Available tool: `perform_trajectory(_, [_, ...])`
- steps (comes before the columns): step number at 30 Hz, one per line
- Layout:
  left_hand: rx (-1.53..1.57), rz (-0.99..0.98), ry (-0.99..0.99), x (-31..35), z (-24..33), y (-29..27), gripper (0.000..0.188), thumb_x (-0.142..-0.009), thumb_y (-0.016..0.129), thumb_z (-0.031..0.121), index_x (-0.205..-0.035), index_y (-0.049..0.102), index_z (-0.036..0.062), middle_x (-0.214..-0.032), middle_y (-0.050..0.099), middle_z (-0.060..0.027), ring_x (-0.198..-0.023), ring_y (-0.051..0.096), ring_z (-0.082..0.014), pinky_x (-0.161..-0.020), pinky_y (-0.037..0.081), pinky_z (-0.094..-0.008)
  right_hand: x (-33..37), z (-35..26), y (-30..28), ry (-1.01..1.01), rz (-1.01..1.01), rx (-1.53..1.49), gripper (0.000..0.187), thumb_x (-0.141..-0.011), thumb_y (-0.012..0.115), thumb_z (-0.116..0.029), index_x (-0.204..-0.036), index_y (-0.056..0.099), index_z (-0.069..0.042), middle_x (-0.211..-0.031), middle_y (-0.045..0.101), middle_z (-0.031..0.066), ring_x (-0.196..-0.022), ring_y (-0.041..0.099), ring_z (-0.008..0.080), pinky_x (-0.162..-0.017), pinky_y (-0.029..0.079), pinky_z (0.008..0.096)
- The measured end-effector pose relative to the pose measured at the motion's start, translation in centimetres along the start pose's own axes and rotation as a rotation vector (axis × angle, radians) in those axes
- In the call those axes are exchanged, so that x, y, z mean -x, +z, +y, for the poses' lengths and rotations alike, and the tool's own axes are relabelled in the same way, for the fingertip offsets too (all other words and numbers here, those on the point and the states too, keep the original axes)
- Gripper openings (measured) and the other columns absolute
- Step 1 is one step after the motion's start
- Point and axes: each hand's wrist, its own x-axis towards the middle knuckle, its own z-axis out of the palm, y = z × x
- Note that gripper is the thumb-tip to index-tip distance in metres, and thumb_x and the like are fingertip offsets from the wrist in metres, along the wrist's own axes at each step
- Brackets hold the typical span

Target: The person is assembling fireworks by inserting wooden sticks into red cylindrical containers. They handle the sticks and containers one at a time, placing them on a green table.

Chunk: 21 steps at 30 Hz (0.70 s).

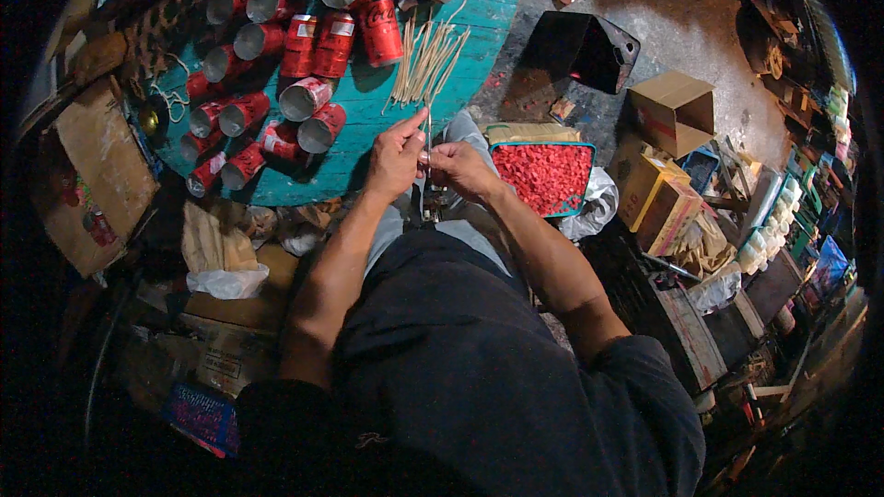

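Observation:
My left hand [398, 160] and my right hand [463, 169] meet in front of my lap, at the table's near edge. Between the left thumb and fingers is a thin, light strand [429, 125] that points up and away from me. The right fingertips pinch together close by, at the strand's lower part; what exactly they grip is too small to make out. Just beyond the hands lies a loose bundle of thin beige sticks or cords [428, 64] on the teal table [368, 143]. Several cut-open red drink cans [333, 44] cover the table's left side, some upright, some lying.
A teal-rimmed tray [490, 186] of red chunks stands right of my right hand, beside a white plastic bag [599, 204]. A black container [589, 51] and open cardboard box [672, 110] sit on the floor, farther right. Cardboard [106, 166] leans at left.

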Motion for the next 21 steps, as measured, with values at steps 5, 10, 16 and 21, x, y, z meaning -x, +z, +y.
perform_trajectory(5, [0.049,-0.003,-0.067,0.2,-0.3,-0.1,0.04,-0.096,0.052,0.008,-0.136,0.058,0.0108,-0.082,0.054,0.0004,-0.058,0.052,-0.0066,-0.045,0.048,-0.0245,0.3,-0.2,-0.1,0.014,-0.009,0.02,0.035,-0.091,0.071,-0.034,-0.069,0.059,-0.01,-0.06,0.046,-0.0072,-0.051,0.036,0.0054,-0.048,0.023,0.0241])
perform_trajectory(10, [0.035,0.002,-0.053,0.2,0.1,-0.4,0.041,-0.096,0.052,0.007,-0.137,0.057,0.012,-0.078,0.051,0.0028,-0.056,0.046,-0.0051,-0.046,0.043,-0.0223,0.5,-0.6,-0.2,0.016,-0.028,0.041,0.035,-0.09,0.072,-0.035,-0.068,0.06,-0.01,-0.06,0.048,-0.0066,-0.051,0.036,0.0044,-0.047,0.024,0.0245])
perform_trajectory(16, [0.07,-0.033,-0.142,0.6,0.3,-0.5,0.04,-0.097,0.051,0.006,-0.136,0.058,0.0105,-0.072,0.051,0.0034,-0.054,0.043,-0.005,-0.047,0.039,-0.0244,0.6,-0.9,0.1,0.006,0.007,0.091,0.037,-0.088,0.073,-0.036,-0.066,0.059,-0.01,-0.059,0.049,-0.0057,-0.05,0.038,0.0051,-0.047,0.026,0.0245])
perform_trajectory(21, [0.103,0.013,-0.113,1.1,-0.4,-0.5,0.042,-0.096,0.052,0.004,-0.137,0.055,0.007,-0.072,0.053,0.0018,-0.056,0.045,-0.0057,-0.051,0.04,-0.0246,0.6,-0.8,0.3,0.024,0.035,0.069,0.031,-0.089,0.072,-0.026,-0.069,0.058,-0.008,-0.064,0.059,-0.0012,-0.056,0.051,0.0077,-0.051,0.038,0.0242])
